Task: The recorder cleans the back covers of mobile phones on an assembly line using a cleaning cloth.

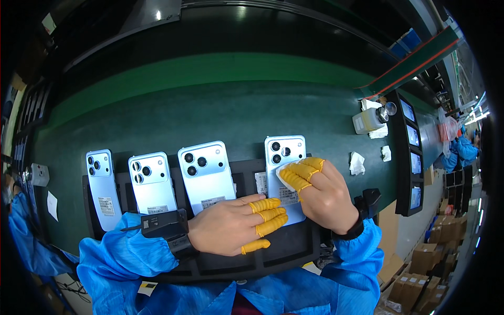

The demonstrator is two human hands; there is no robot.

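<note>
A light-blue smartphone [271,170] lies back up on a black tray [220,265], its camera cluster at the far end. My right hand [326,197], with yellow finger covers, pinches a white wipe [284,179] and presses it to this phone's back. Next to the phone's near left edge, my left hand [231,226] is stretched out flat, fingers in yellow covers and holding nothing. Its fingertips reach the phone's lower part; whether they touch it, I cannot tell. Leftward on the tray lie a second phone [207,181], a third phone [152,191] and a leftmost phone [103,189].
At the right, a bottle of yellowish liquid [367,122] stands on white paper. Crumpled wipes [357,163] lie on the green table [236,113]. Beyond them is a black rack [403,181] of lit phones. Another person's blue sleeve [26,231] shows at far left.
</note>
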